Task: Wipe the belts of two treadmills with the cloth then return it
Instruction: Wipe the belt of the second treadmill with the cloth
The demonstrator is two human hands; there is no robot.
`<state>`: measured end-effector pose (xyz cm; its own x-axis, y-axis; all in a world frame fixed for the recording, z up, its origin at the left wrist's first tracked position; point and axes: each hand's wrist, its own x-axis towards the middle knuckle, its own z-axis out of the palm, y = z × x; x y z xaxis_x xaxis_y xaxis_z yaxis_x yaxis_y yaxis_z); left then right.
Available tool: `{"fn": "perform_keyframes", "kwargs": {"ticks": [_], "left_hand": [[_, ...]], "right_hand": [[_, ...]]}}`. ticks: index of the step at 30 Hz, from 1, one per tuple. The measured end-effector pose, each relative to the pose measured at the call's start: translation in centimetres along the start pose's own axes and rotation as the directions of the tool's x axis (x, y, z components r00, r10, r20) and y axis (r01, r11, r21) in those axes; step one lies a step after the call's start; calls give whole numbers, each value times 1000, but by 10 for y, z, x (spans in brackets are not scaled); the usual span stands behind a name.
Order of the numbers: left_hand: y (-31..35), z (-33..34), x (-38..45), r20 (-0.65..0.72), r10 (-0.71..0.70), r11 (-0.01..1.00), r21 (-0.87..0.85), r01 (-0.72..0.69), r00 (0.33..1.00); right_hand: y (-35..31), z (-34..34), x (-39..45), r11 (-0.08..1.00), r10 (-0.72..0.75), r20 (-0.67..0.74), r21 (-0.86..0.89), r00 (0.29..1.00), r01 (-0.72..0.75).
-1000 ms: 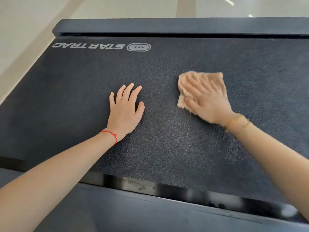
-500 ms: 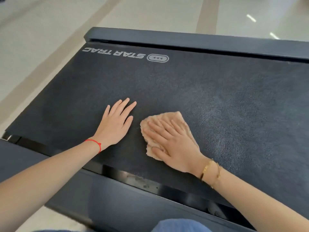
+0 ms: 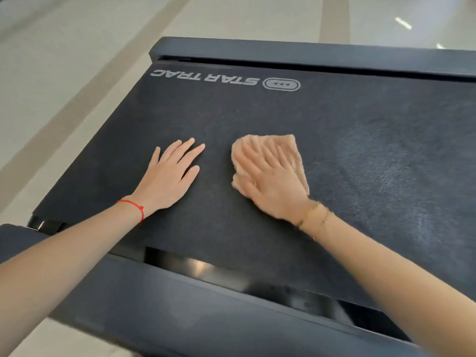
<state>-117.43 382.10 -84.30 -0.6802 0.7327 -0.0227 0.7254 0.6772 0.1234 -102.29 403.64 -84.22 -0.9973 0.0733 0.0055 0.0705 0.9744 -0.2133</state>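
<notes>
Pressing flat, my right hand (image 3: pixel 273 186) spreads straight fingers over the tan cloth (image 3: pixel 292 148), pinning it to the black treadmill belt (image 3: pixel 360 140) so it can rub. My left hand (image 3: pixel 168 173), released and flat, rests beside it on the belt, likely bracing my lean. No grip curls around anything.

Dark textured treadmill belt (image 3: pixel 347 150), bearing an inverted "STAR TRAC" logo (image 3: pixel 206 78), is carrying a beige cloth (image 3: pixel 291 148) lying flat beneath the right hand (image 3: pixel 270 181); the left hand (image 3: pixel 170 173) is resting palm-down just beside it.
</notes>
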Motion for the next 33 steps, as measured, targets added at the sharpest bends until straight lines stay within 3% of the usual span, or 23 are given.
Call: {"fn": "perform_keyframes", "kwargs": {"ticks": [3,5,9,12,14,24,29,33], "left_hand": [[-18,2,4,-11,46,999,-20,-47,999],[-27,2,5,-19,73,997,-39,-73,997],[-32,4,5,-20,92,993,-73,-94,996],[-30,7,3,-49,83,994,-62,-86,995],[-29,8,3,-64,84,994,-62,-88,994],[-35,4,1,-53,145,985,-89,-149,988],[-47,-3,-1,-28,161,985,-61,-162,987],[-61,-2,1,-27,112,993,-31,-113,993]], "right_hand": [[-30,7,-45,989,-145,42,-7,988,146],[-27,6,-58,988,-151,68,-8,986,152],[5,-5,-30,997,61,12,-42,998,-61],[18,-6,7,957,288,-26,-21,957,-289],[8,0,16,938,346,-47,-13,937,-347],[-121,16,-61,999,32,84,-25,996,-30],[-109,8,-59,1000,-4,126,-24,992,7],[-62,6,-3,990,138,79,-47,987,-135]]}}
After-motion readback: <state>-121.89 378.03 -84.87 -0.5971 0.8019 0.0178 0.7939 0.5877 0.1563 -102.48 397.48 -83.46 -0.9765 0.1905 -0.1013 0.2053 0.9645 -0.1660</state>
